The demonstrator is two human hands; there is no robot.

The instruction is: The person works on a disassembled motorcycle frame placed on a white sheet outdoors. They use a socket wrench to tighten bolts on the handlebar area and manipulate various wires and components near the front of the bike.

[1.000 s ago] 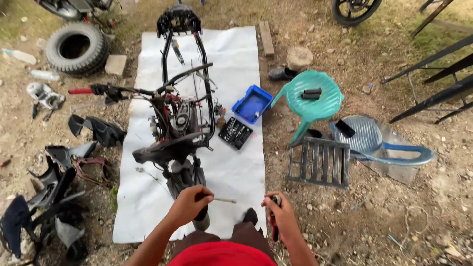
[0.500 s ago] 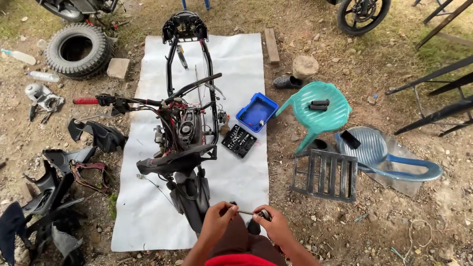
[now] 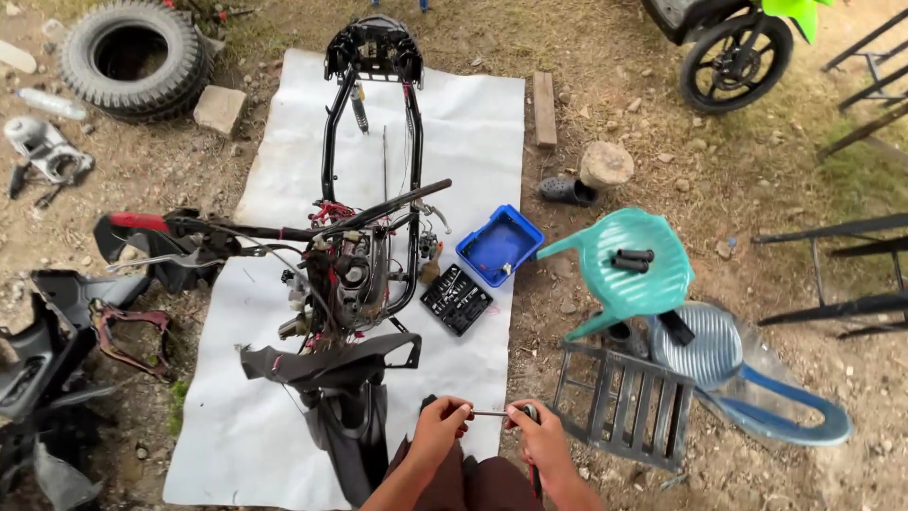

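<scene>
My left hand (image 3: pixel 441 423) and my right hand (image 3: pixel 537 433) meet low in the view and together hold a thin metal rod tool (image 3: pixel 489 414) with a dark handle, one hand at each end. Just left of them stands the stripped motorcycle frame (image 3: pixel 364 255) with its engine, black handlebar and front fender, on a white sheet (image 3: pixel 463 132). A black socket set case (image 3: pixel 456 299) and a blue tray (image 3: pixel 499 245) lie on the sheet, up and right of the engine.
A teal plastic chair (image 3: pixel 632 270) lies tipped over with two black grips on it, beside a blue chair (image 3: pixel 757 388) and a grey crate (image 3: pixel 624 402). A tyre (image 3: pixel 132 57) sits at top left, body panels (image 3: pixel 47 360) at left, another motorcycle's wheel (image 3: pixel 733 61) at top right.
My hands have come together in front of me, both now on the rod tool; a second ago the left was by the front fender. The view has shifted.
</scene>
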